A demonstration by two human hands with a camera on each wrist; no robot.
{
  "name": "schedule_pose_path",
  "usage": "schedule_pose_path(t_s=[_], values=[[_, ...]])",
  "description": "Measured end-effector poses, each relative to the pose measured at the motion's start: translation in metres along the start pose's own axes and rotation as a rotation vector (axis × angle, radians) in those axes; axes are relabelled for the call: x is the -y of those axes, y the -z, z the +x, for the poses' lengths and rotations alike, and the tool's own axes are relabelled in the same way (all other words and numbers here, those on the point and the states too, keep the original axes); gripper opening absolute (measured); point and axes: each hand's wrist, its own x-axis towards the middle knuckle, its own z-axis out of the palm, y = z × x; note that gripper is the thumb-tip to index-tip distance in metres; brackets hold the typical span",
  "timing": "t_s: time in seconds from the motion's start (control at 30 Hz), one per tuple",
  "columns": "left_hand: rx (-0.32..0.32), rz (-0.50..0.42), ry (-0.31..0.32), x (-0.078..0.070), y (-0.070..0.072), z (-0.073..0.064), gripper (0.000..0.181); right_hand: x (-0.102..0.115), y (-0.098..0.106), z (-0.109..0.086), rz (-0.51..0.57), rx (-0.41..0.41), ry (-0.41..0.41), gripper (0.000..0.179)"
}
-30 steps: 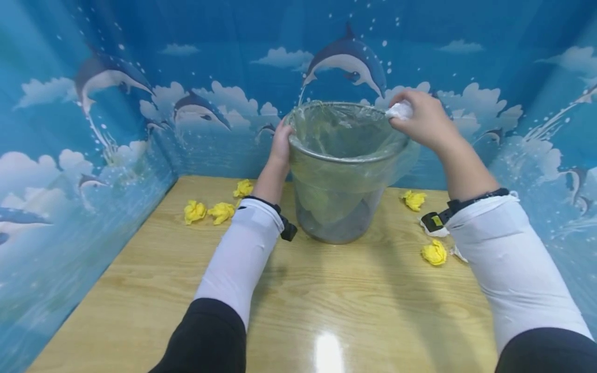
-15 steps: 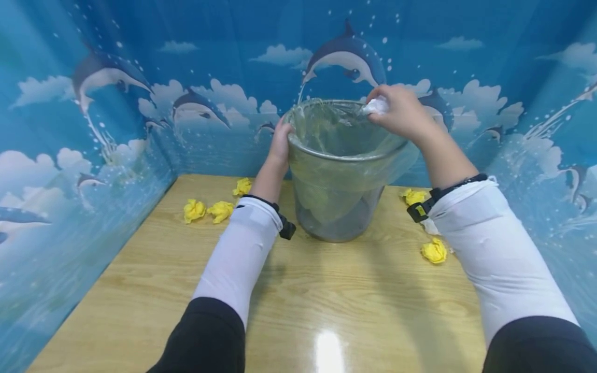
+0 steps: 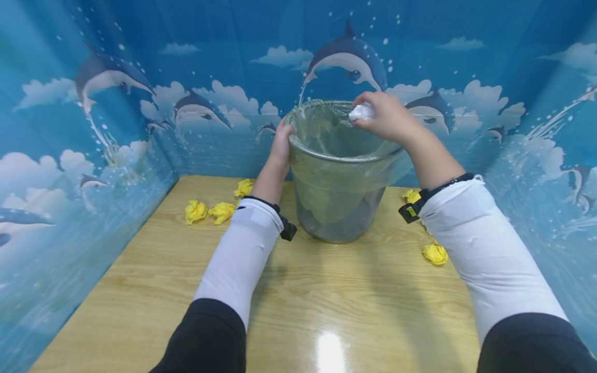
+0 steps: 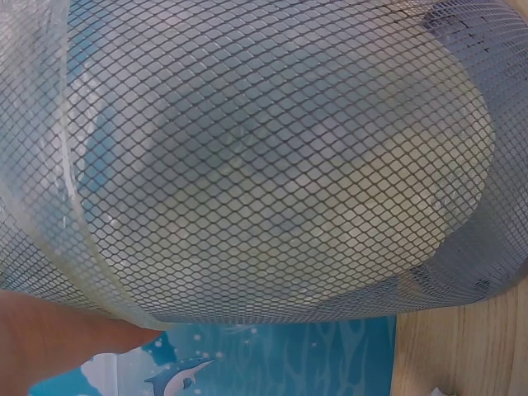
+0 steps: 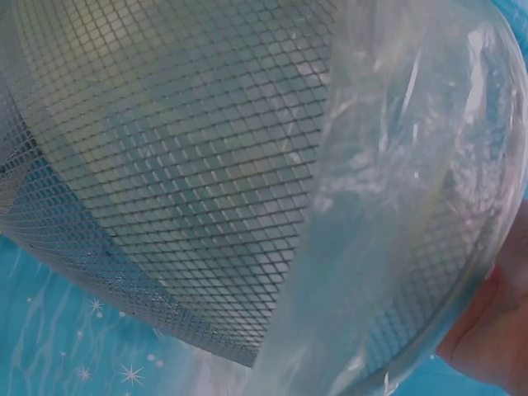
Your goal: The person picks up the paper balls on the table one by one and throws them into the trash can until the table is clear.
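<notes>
A mesh wastebasket (image 3: 326, 220) stands upright at the back of the table, lined with a clear plastic bag (image 3: 345, 178) folded over its rim. My left hand (image 3: 281, 144) grips the rim on the left side, thumb at the edge. Over the right part of the opening, my right hand (image 3: 387, 116) pinches a crumpled white paper ball (image 3: 361, 112). The left wrist view is filled by the basket's mesh wall (image 4: 272, 165), with part of my left hand (image 4: 62, 338) at lower left. In the right wrist view the bag (image 5: 371, 198) overhangs the mesh, and the paper ball is hidden.
Several crumpled yellow paper balls lie on the wooden table (image 3: 326, 295): a group (image 3: 221, 212) to the left, and one yellow ball (image 3: 435, 254) plus another (image 3: 411, 196) to the right, partly behind my arm. A dolphin-print curtain (image 3: 210, 140) encloses the table.
My right hand has moved left with the white paper ball, from beside the right rim to over the basket's opening. The left hand stays on the rim.
</notes>
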Motion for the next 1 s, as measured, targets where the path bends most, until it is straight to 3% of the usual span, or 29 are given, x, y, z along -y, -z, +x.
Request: schedule_pose_path(t_s=[0.27,0.43,0.67,1.0], values=[[-0.007,0.005,0.002,-0.0006,-0.0001,-0.0012,0.071,0.0034,-0.0016,0.0016,-0.013,0.035,-0.014,0.051],[-0.005,0.004,0.009,-0.0013,-0.0003,-0.0014,0.072,0.0025,-0.0011,0.0017,-0.053,0.104,-0.007,0.068],[-0.012,0.013,0.019,-0.0017,-0.0005,-0.0016,0.07,0.0031,0.0003,0.0017,-0.126,0.18,-0.097,0.082],[-0.014,0.022,0.03,-0.0013,0.0,-0.0002,0.072,0.0015,0.0018,-0.0022,-0.146,0.167,-0.077,0.081]])
